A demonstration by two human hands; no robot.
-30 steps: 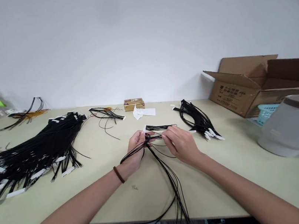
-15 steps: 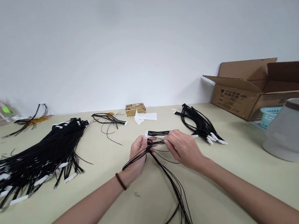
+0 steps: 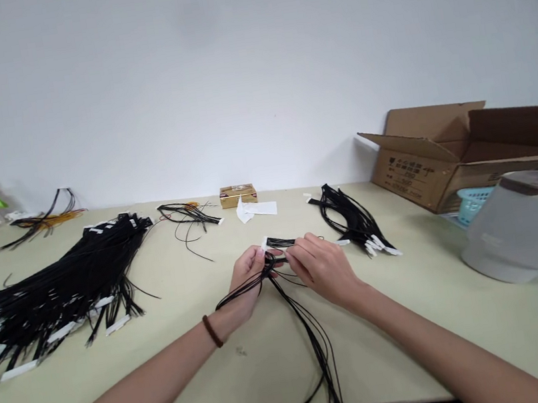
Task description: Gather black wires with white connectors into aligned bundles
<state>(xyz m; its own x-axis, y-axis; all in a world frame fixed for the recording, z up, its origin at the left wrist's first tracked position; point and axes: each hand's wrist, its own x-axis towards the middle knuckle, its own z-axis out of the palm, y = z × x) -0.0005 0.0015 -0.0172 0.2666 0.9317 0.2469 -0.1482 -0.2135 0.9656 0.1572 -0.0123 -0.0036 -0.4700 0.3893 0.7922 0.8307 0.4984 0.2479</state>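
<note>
At the centre of the frame, the left hand (image 3: pixel 246 280) is holding black wires (image 3: pixel 314 339), its fingers closing around them beside a white connector (image 3: pixel 264 243). The right hand (image 3: pixel 319 264) is pinching the same bundle, fingertips together, the exact grip partly hidden. The wires' long axis is running from the hands toward the bottom of the frame, slanting slightly right and passing the bench (image 3: pixel 383 353) edge; a shorter length is pointing right from the connector, which is tilting upward. Compared with half a second ago, the right fingers are sitting closer to the left hand. The bench is carrying a dark pile (image 3: pixel 77 270) at left, an open carton (image 3: pixel 411 177) and a jug (image 3: pixel 515 225) at right; a pale wall (image 3: pixel 248 63) is filling the upper frame.
</note>
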